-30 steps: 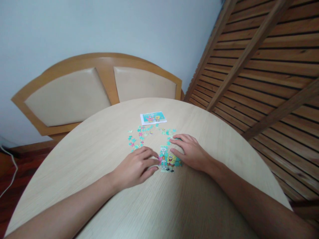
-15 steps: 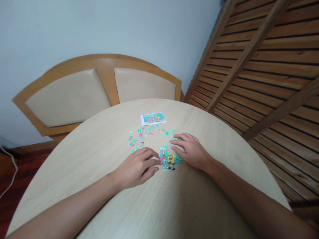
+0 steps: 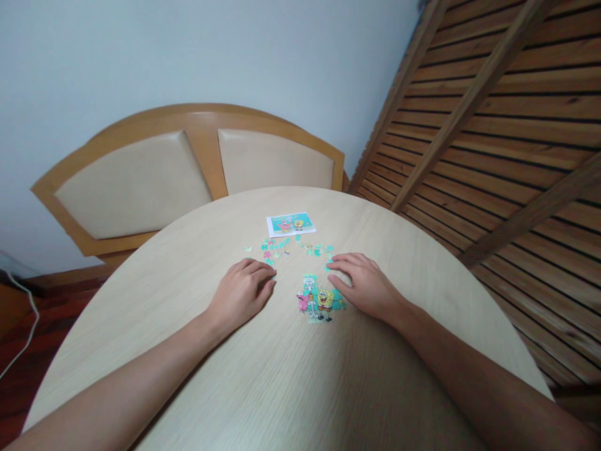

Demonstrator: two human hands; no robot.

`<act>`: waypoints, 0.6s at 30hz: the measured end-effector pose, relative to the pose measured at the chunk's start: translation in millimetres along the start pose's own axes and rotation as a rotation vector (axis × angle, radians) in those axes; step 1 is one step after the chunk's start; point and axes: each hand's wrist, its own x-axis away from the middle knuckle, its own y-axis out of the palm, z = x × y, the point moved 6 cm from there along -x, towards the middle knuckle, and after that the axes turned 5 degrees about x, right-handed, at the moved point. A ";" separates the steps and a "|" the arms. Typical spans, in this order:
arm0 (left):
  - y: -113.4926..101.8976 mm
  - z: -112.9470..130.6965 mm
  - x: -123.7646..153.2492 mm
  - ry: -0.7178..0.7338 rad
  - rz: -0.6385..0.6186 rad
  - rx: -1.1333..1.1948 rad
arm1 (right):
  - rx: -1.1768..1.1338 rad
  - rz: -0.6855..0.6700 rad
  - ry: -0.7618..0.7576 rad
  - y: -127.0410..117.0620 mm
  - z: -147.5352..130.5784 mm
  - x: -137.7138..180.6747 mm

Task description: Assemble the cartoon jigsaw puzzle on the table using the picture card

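Note:
A partly joined jigsaw puzzle (image 3: 323, 300) lies flat on the table, showing a yellow, a pink and a pale green cartoon figure. To its left, my left hand (image 3: 244, 288) rests over the loose puzzle pieces (image 3: 277, 244), its fingers loosely bent and the thumb apart; it covers some of them. My right hand (image 3: 366, 282) lies palm down at the puzzle's upper right edge, fingers spread, thumb close to the joined part. A small green-blue piece shows by its index fingertip. I see nothing held in either hand.
A printed picture sheet (image 3: 291, 224) with the same cartoon figures lies beyond the pieces on the round wooden table (image 3: 201, 388). Behind the table stands a padded wooden backrest (image 3: 206, 150). Slatted wood panels (image 3: 493, 125) rise at the right. A white cable (image 3: 32, 326) hangs at the left.
My left hand has moved left and away from the joined puzzle to the loose pieces, uncovering the pink figure. My right hand has stayed nearly in place.

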 end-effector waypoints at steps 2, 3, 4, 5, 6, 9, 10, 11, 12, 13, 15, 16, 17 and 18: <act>0.7 6.3 -0.7 0.051 -0.011 0.040 | -0.003 0.002 0.000 0.3 -0.3 0.1; 0.6 9.0 -1.0 0.072 -0.018 0.061 | -0.004 0.004 -0.003 0.4 -0.6 0.1; 0.5 11.0 -1.2 0.087 -0.024 0.081 | -0.005 0.005 -0.007 0.5 -0.8 0.2; 0.4 12.7 -1.3 0.100 -0.032 0.102 | -0.005 0.006 -0.008 0.7 -0.9 0.3; 0.5 14.0 -1.3 0.110 -0.040 0.126 | -0.005 0.007 -0.008 0.8 -0.8 0.3; 2.1 17.3 -0.7 0.135 -0.071 0.228 | -0.003 0.012 -0.005 1.3 -0.1 0.4; 3.0 18.6 -0.4 0.144 -0.086 0.268 | -0.003 0.013 -0.006 1.6 0.0 0.4; 3.8 19.8 0.0 0.152 -0.101 0.303 | -0.004 0.013 -0.010 1.8 0.1 0.4; 4.4 21.0 0.4 0.158 -0.112 0.329 | -0.004 0.015 -0.013 2.0 0.1 0.4; 4.6 21.9 0.7 0.161 -0.118 0.342 | -0.005 0.017 -0.017 2.1 0.2 0.3; 3.4 21.7 1.0 0.147 -0.103 0.331 | -0.005 0.018 -0.019 2.1 0.4 0.2; 2.5 20.5 1.0 0.128 -0.088 0.314 | -0.005 0.018 -0.018 2.0 0.6 0.2; 1.7 19.1 1.0 0.109 -0.073 0.295 | -0.004 0.018 -0.017 1.7 0.5 0.2; 1.3 17.7 0.9 0.094 -0.064 0.278 | -0.005 0.018 -0.018 1.2 0.1 0.3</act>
